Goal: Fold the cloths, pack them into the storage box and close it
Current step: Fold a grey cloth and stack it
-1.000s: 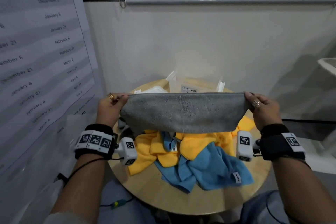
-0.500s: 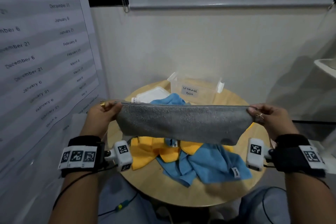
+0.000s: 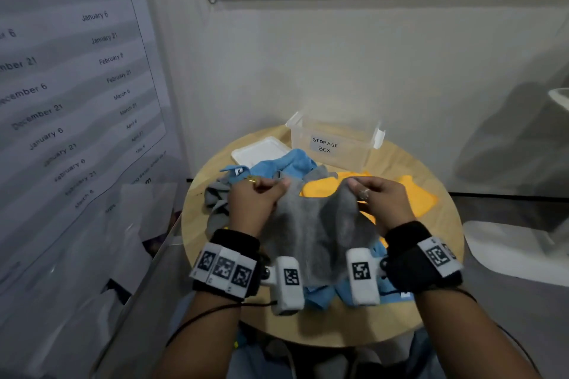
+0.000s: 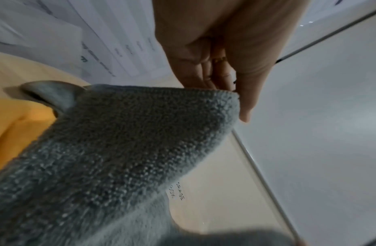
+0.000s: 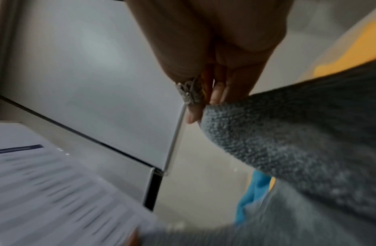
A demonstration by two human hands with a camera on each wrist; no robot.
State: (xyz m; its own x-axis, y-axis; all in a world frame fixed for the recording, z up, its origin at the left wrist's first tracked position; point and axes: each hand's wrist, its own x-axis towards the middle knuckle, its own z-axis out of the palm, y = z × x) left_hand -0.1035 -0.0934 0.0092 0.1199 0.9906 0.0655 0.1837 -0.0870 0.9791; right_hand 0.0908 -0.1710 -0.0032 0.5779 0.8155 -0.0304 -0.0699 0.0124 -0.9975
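Behind grey cloth (image 3: 311, 224), storage box (image 3: 332, 144), lid (image 3: 260, 151)

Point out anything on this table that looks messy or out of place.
Nothing looks damaged or spilled. The blue cloth, yellow cloth and another grey cloth lie crumpled in a heap on the table, and the lid lies beside the open storage box. Both hands hold a grey cloth.

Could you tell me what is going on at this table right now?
A person is folding cloths. The left hand and right hand each pinch an end of a grey cloth, held sagging above the table. Blue and yellow cloths lie unfolded beneath. The storage box stands open behind, lid beside it.
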